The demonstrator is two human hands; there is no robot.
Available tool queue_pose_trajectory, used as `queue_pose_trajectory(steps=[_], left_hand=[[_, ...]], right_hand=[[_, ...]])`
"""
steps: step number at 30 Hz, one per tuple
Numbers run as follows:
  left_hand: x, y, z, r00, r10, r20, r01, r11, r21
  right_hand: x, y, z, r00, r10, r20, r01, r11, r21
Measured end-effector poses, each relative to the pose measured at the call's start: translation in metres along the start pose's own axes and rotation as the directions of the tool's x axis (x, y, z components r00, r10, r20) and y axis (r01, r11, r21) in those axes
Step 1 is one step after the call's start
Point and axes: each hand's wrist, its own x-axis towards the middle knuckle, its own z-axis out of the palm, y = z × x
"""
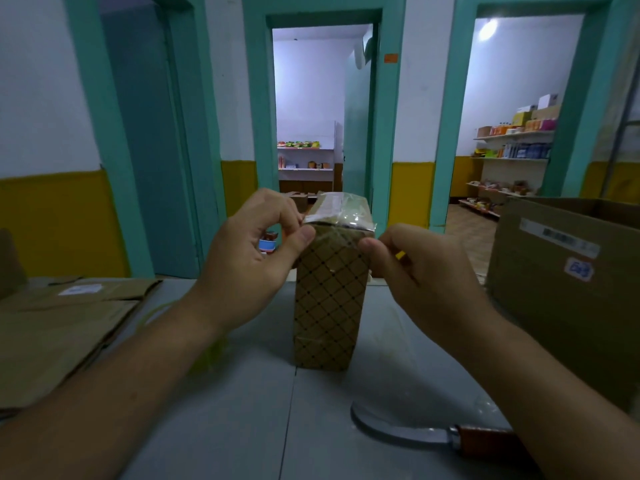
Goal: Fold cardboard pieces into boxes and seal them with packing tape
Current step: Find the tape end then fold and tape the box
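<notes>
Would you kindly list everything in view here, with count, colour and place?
patterned box: one, brown with dark diamond grid, upright mid-table
packing tape: one strip, clear, over the box's top
knife: one, curved steel blade, brown handle, near table edge, right
flat cardboard pieces: a stack, brown, at left
large carton: one, brown, open, at right
table: one, grey
shelves: several, white, stocked, in back rooms
left hand: pinches tape at box's top left
right hand: pinches tape at box's top right
</notes>
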Motion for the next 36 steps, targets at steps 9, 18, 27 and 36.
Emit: queue_pose_trajectory(steps=[9,18,27,36], left_hand=[[-0.001,0.012,-0.015,0.982,-0.052,0.183,0.082,0.984,-0.161],[0.000,0.012,-0.024,0.952,-0.170,0.254,0.253,0.905,-0.341],[0.000,0.009,-0.026,0.956,-0.147,0.252,0.232,0.908,-0.349],[-0.003,0.001,-0.017,0.982,-0.107,0.158,0.149,0.947,-0.286]], right_hand=[[0.000,-0.003,-0.014,0.990,0.034,0.136,-0.086,0.914,0.396],[0.002,-0.002,-0.027,0.963,0.134,0.234,-0.238,0.831,0.503],[0.004,0.000,-0.028,0.974,0.062,0.219,-0.172,0.832,0.527],[-0.005,-0.009,-0.004,0.985,0.157,0.069,-0.170,0.853,0.493]])
